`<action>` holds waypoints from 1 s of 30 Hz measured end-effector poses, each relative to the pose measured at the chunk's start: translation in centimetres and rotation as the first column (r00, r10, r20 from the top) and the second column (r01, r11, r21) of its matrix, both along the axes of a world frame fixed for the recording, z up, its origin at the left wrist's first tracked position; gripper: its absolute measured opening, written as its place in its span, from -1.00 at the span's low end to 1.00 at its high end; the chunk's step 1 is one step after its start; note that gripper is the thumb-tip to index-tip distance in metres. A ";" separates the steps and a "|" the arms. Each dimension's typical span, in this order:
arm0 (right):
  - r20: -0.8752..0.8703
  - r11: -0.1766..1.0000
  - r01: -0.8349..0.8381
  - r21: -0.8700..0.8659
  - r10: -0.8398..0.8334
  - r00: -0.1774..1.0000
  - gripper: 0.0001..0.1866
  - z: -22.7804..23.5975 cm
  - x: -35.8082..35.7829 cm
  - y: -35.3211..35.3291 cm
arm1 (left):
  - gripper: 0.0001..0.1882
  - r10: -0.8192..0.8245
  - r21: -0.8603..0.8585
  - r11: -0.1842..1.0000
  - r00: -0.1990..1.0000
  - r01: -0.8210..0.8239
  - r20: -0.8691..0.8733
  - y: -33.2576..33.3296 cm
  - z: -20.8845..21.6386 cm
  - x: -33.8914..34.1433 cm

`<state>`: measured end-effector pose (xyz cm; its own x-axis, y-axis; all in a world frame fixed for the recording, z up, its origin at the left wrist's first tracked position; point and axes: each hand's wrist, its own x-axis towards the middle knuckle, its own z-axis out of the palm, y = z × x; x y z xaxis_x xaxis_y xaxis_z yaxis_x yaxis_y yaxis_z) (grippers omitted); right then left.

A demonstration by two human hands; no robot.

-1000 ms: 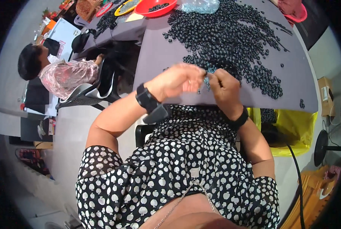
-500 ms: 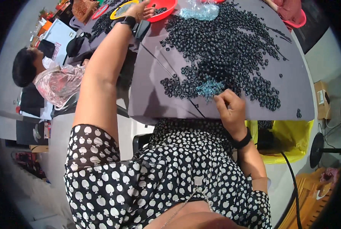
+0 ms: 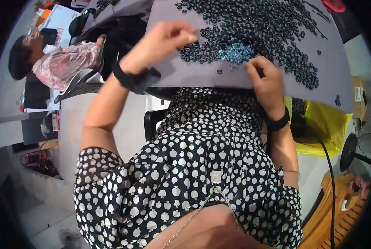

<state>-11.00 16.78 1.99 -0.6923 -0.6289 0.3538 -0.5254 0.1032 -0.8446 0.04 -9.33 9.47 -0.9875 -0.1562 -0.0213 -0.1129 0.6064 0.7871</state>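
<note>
On the grey-covered table lies a wide spread of small black ring-shaped pieces (image 3: 243, 20), with a little heap of tiny translucent blue pieces (image 3: 236, 53) at its near edge. My right hand (image 3: 267, 81) rests just right of this heap, thumb and forefinger pinched together; whatever they hold is too small to make out. Over the left edge of the black pieces hovers my left hand (image 3: 169, 39), slightly blurred, its fingers curled into a pinch. Anything between those fingertips cannot be made out.
A yellow plastic bag (image 3: 322, 133) hangs open below the table's right side, near a black cable (image 3: 329, 178). At the left a person in a pink patterned top (image 3: 67, 66) sits by another table. A black chair (image 3: 152, 124) stands beside me.
My left hand has come back from the red bowl at the far side, and its spread fingers have closed. My right hand keeps its pinch beside the blue heap. The view has tilted nearer.
</note>
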 end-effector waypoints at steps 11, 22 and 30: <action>-0.247 0.910 -0.209 0.358 0.308 0.919 -0.80 -0.9 2.0 -3.0 | -0.74 0.099 -0.309 0.939 0.980 -0.150 -0.173 -0.8 -4.1 0.5; -0.242 0.953 -0.156 0.261 0.221 0.945 -0.86 -2.3 2.1 -2.9 | -0.81 -0.059 -0.398 0.917 0.987 -0.005 -0.148 -2.5 -5.2 -5.7; -0.207 0.971 -0.148 0.187 0.186 0.961 -0.87 -3.0 2.3 -3.0 | -0.84 -0.120 -0.453 0.888 0.991 0.080 -0.060 -3.1 -6.4 -7.2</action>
<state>-8.70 13.77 -1.06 -0.4884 -0.7924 0.3655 -0.7188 0.1279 -0.6833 -7.14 -12.42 3.10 -0.9933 -0.0291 0.1115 0.0220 0.9016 0.4320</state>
